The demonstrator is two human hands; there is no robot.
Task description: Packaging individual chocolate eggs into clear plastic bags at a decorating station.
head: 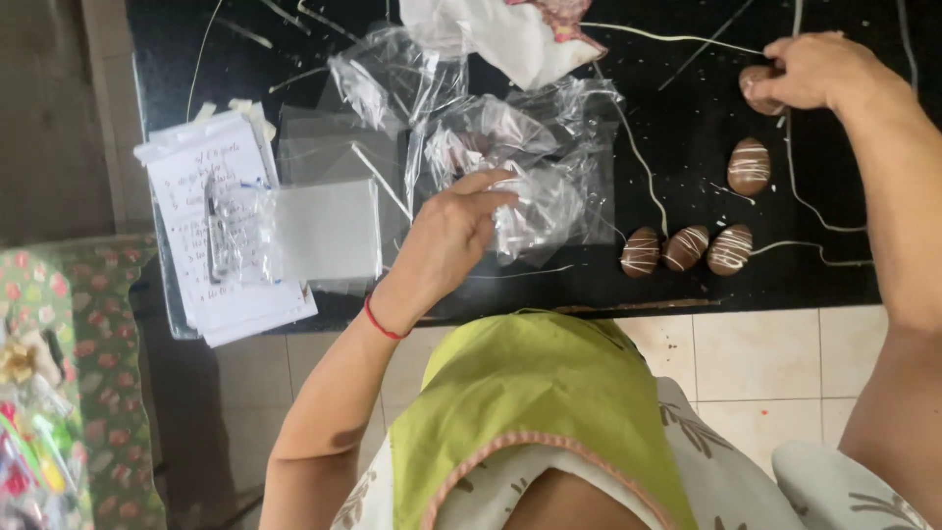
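Note:
My left hand (pixel 453 231) rests on a crumpled clear plastic bag (pixel 535 201) on the black table (pixel 677 128), fingers bent around its edge. At the far right, my right hand (pixel 819 71) closes on a brown chocolate egg (pixel 758 90). One striped chocolate egg (pixel 749 166) lies alone below it. Three more striped eggs (pixel 686 249) lie in a row near the table's front edge. More clear bags (pixel 397 83) are piled behind my left hand.
A stack of white papers (pixel 221 231) with a small clear packet on top lies at the left, beside flat clear sheets (pixel 329 231). White cloth (pixel 510 34) sits at the back. Thin white strings (pixel 638 157) run across the table. A floral surface (pixel 59 393) is lower left.

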